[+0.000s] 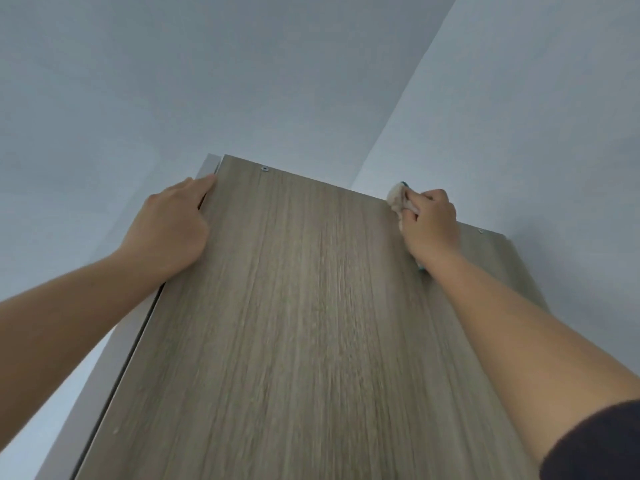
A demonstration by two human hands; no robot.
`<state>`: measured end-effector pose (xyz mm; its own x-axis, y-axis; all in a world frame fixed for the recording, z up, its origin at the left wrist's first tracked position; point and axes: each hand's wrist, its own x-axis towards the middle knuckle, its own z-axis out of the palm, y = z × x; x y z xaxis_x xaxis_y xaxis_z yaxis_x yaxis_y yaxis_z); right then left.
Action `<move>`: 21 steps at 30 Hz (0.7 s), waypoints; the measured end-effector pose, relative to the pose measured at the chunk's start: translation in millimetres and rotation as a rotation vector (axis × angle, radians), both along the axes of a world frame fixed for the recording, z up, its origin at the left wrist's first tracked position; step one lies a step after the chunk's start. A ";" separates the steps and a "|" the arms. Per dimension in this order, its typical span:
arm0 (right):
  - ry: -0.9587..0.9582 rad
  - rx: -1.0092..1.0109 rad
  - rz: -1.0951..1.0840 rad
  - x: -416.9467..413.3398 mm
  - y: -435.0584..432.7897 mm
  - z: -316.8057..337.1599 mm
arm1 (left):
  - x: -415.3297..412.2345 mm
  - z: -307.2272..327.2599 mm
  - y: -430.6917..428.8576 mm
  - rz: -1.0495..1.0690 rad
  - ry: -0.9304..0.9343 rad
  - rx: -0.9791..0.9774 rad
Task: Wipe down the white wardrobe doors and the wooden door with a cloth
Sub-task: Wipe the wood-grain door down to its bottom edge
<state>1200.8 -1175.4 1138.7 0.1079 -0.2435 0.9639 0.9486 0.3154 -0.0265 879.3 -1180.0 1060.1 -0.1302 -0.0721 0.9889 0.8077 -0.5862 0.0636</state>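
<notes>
Head view: wooden door point(294, 323), grey-brown vertical grain, mid-frame beneath pale ceiling. Right hand point(431, 225) fingers gripping cream cloth point(398, 199) at top edge. Left hand point(171, 225) fingers extended, flat against left edge beside white frame point(207, 168). Screw point(265, 169) near top.

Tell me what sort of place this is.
Probably a room in a home: a tall wood-grain panel reaching towards a plain ceiling, painted wall behind, right hand wiping with a cloth.
</notes>
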 end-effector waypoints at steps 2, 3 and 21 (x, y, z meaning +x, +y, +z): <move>0.038 0.008 -0.023 10.8 1.5 -0.7 | -0.2 0.2 1.7 0.023 0.003 0.010; 0.059 0.007 -0.042 15.7 1.5 -1.5 | -1.0 1.1 3.1 0.039 0.003 0.010; 0.458 -0.032 -0.158 103.2 -4.6 -16.0 | -2.0 2.7 8.7 0.118 0.024 0.047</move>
<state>1304.0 -1180.0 1122.7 0.4872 -0.2620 0.8331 0.8732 0.1611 -0.4600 877.3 -1171.3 1062.8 -0.0940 -0.1317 0.9868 0.8724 -0.4884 0.0179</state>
